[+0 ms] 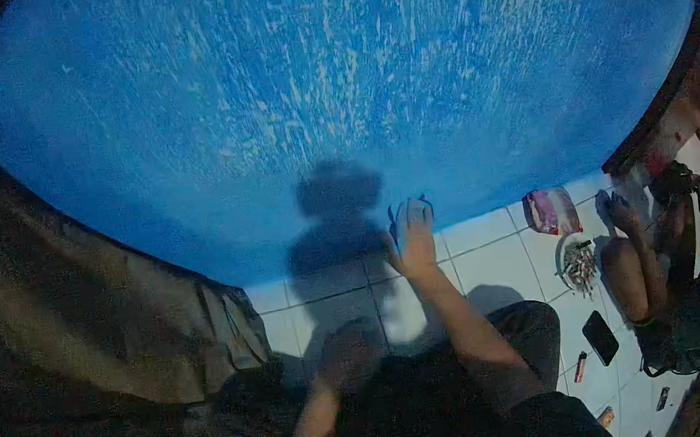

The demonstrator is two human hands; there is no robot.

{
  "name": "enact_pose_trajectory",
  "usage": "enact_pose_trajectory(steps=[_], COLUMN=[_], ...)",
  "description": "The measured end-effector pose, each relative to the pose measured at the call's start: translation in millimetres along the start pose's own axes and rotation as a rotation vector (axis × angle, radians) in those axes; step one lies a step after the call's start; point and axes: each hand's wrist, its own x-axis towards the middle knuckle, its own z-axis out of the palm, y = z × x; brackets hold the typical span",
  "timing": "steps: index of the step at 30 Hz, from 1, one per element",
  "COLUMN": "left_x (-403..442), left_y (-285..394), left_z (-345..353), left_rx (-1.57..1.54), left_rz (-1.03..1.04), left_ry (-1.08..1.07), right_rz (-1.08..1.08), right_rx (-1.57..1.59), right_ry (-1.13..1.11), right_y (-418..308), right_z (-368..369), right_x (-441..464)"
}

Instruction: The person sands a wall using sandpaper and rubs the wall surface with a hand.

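My right hand [412, 241] is raised in front of the lower edge of a blue wall surface [477, 115], its thumb apart and its fingers pointing up. Nothing plain to see is in it, and I cannot tell whether the fingertips touch the blue. Lower and nearer to me, my left hand [349, 356] sits low in the shadow by my lap. It is dark and smeared, so its fingers do not show clearly. A dark shadow of a head and shoulders [333, 220] falls on the blue and on the white tiles [487, 267].
On the tiles to the right lie a pink and purple packet [552, 211], a round container of small sticks [580, 264], a black phone [600, 338] and a small red item [580, 367]. Another person's bare leg [625, 276] is beside them. Brown cloth [106, 292] hangs at left.
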Motion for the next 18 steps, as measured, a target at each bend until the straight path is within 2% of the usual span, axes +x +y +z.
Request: enact_pose_trajectory(steps=[1,3,5,6,8,10,13,14,18], left_x=[1,0,-7,-15,-16,-7,-4,-2,2], left_y=[1,5,12,25,23,8,11,8,0], left_z=[-1,-10,-13,-13,-6,3,-16,-12,-2], left_rx=[-0.005,-0.029,0.03,0.104,0.117,-0.009,0.04,0.018,0.013], left_rz=[0.05,-0.063,-0.114,-0.106,-0.074,-0.034,-0.042,-0.054,-0.048], left_ry=[0.032,-0.098,-0.085,-0.013,0.055,0.062,-0.112,-0.073,-0.037], right_rz=[0.007,0.023,0.022,0.026,0.046,0.077,0.083,0.038,0.057], right_rx=[0.007,0.026,0.005,-0.003,-0.023,0.003,-0.06,-0.029,-0.042], right_ry=[-0.025,-0.06,-0.072,-0.082,0.138,0.339,0.046,-0.056,-0.121], right_y=[6,8,10,7,-1,-10,9,14,17], right_z=[2,8,11,10,-5,-23,-5,2,33], right_x=[-7,-21,-21,-21,3,24,-2,-16,-29])
